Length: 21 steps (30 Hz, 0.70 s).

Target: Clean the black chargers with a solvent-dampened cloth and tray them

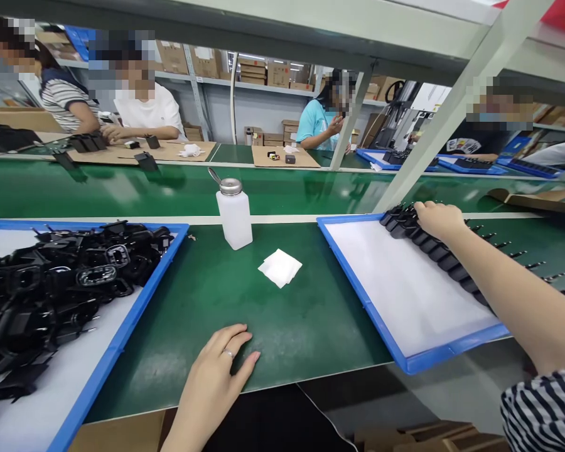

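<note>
My left hand [216, 370] rests on the green tabletop near its front edge, holding nothing, with fingers slightly bent and apart. My right hand [439, 220] reaches to the far end of the right tray, its fingers curled over a black plastic part in the row there; the fingertips are partly hidden. This row of black plastic parts [442, 258] stands along the right side of the white-lined blue tray [407, 363], thin metal pins pointing right. A folded white cloth or wipe [280, 268] and a white dispenser bottle [236, 216] with metal lid lie between the hands and the back strip.
At left, another blue tray [145, 295] holds a heap of black plastic parts [75, 270]. A slanted white post [461, 107] rises behind the right tray. Beyond the green belt [282, 188], several people work at a far bench with cardboard sheets [263, 157] and blue trays.
</note>
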Motion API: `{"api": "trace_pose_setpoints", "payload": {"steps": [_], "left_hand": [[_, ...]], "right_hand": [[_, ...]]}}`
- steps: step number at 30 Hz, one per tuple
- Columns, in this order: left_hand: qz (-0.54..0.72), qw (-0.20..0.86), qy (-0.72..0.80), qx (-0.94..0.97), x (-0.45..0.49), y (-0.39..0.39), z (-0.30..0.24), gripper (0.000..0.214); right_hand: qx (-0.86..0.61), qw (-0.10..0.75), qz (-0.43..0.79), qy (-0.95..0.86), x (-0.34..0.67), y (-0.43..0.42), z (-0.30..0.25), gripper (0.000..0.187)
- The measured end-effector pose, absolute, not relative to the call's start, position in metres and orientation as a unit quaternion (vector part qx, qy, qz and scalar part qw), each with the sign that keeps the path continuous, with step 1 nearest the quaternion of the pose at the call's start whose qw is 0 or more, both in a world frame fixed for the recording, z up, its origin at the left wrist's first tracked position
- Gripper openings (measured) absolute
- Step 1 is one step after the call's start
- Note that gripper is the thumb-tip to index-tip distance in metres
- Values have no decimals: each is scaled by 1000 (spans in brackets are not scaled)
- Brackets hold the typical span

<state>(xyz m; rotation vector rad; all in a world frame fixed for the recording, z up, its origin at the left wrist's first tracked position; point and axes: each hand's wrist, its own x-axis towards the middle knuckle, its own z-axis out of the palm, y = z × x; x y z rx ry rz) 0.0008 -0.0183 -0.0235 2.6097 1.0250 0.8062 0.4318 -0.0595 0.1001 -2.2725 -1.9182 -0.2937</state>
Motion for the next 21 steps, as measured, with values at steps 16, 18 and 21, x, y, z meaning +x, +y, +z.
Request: {"api": "trace_pose_setpoints", "payload": {"steps": [16,18,21], "left_hand": [[287,86,335,893,2,-19,-25,21],[290,84,336,892,2,-19,-25,22],[292,79,333,893,2,-19,-26,22]], "right_hand": [[-883,-176,-102,-424,445,-60,44,37],[-881,-188,-99,-423,443,-59,46,40],[-877,-192,-98,-429,437,-57,47,45]]}}
